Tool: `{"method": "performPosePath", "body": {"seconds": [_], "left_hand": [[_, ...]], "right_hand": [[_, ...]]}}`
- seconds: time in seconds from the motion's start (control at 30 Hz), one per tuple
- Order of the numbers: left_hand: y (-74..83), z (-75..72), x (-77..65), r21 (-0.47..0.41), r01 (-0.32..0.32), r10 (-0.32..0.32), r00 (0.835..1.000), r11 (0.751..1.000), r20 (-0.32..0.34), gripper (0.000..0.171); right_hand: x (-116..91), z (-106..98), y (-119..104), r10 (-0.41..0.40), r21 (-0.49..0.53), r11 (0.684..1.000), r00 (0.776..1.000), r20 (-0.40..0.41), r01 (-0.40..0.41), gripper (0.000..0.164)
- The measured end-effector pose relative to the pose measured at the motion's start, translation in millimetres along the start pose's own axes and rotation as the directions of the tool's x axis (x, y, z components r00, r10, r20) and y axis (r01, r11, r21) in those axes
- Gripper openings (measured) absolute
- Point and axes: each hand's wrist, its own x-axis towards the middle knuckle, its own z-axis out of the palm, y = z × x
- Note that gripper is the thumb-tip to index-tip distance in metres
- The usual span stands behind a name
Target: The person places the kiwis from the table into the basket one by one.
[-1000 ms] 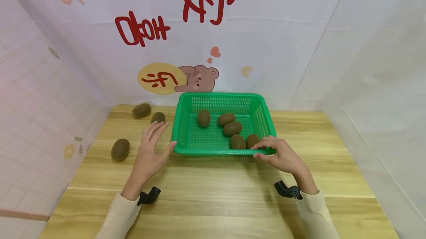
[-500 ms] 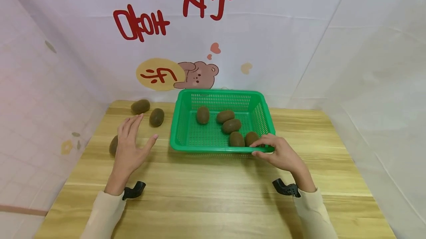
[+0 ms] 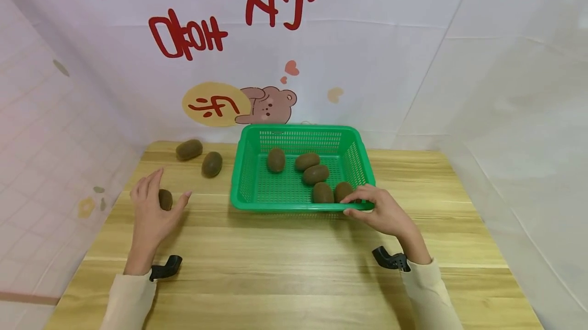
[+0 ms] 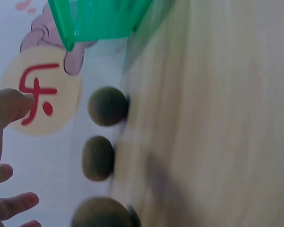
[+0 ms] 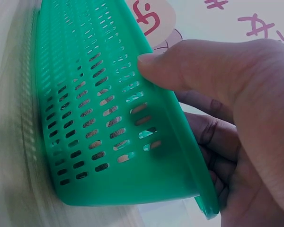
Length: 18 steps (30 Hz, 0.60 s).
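My right hand [image 3: 385, 211] pinches the front rim of a green slotted plastic basket [image 3: 271, 207] near its right corner. In the right wrist view the thumb [image 5: 156, 68] lies outside the rim and the fingers go over to the inside. Over at the left, my left hand [image 3: 151, 218] holds nothing, thumb and fingers spread, beside a brown kiwi [image 3: 167, 199] that it partly hides in the head view. Behind it on the table lie two more kiwis, one oblong [image 3: 189, 150] and one nearer the basket [image 3: 212, 165]. Several kiwis [image 3: 315, 174] lie inside the basket.
The wooden table [image 3: 275, 274] carries everything. A printed white cloth [image 3: 367, 65] hangs behind it, close to the basket's back, and pale sheets stand along both sides. Each wrist wears a black camera mount [image 3: 166, 267].
My left hand has moved left, from beside the basket past the kiwi near it to the leftmost kiwi. The right hand has kept its grip on the basket rim.
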Motion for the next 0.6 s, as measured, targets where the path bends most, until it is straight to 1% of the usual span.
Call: {"method": "performPosePath", "body": {"seconds": [0.13,0.2,0.23,0.3,0.37,0.43,0.5,0.57,0.6], "left_hand": [[-12.6,-3.9,-5.6,0.017,0.031,-0.032,0.999,0.999,0.006,0.088],[-17.9,-6.2,-8.3,0.024,0.067,-0.067,0.998,0.998,0.014,0.087],[-20.2,-7.3,-10.1,0.027,0.095,-0.096,0.995,0.995,0.024,0.087],[-23.7,-9.8,-13.0,0.028,0.161,-0.163,0.985,0.986,0.05,0.088],[-26.7,-11.9,-16.7,0.032,0.23,-0.232,0.969,0.973,0.081,0.088],[-28.6,-13.5,-19.7,0.04,0.281,-0.284,0.953,0.959,0.105,0.088],[-29.1,-14.4,-22.0,0.051,0.313,-0.317,0.941,0.948,0.121,0.085],[-29.1,-14.3,-23.7,0.065,0.334,-0.339,0.932,0.94,0.125,0.08],[-28.4,-14.2,-24.0,0.068,0.339,-0.345,0.931,0.938,0.122,0.077]], "right_hand": [[0,0,1,-0.006,0.002,1.0,1.0,-0.005,0.006,0.019],[0,0,1,-0.01,0.002,1.0,1.0,-0.006,0.01,0.02],[0,0,1,-0.012,0.001,1.0,1.0,-0.007,0.012,0.02],[0,0,1,-0.015,0.0,1.0,1.0,-0.007,0.015,0.02],[0,0,1,-0.017,-0.001,1.0,1.0,-0.005,0.017,0.02],[0,0,0,-0.016,0.0,1.0,1.0,-0.003,0.016,0.02],[0,0,0,-0.012,0.001,1.0,1.0,-0.001,0.012,0.02],[0,0,0,-0.01,0.002,1.0,1.0,0.0,0.01,0.02],[-1,0,-1,-0.008,0.004,1.0,1.0,-0.002,0.008,0.02]]}}
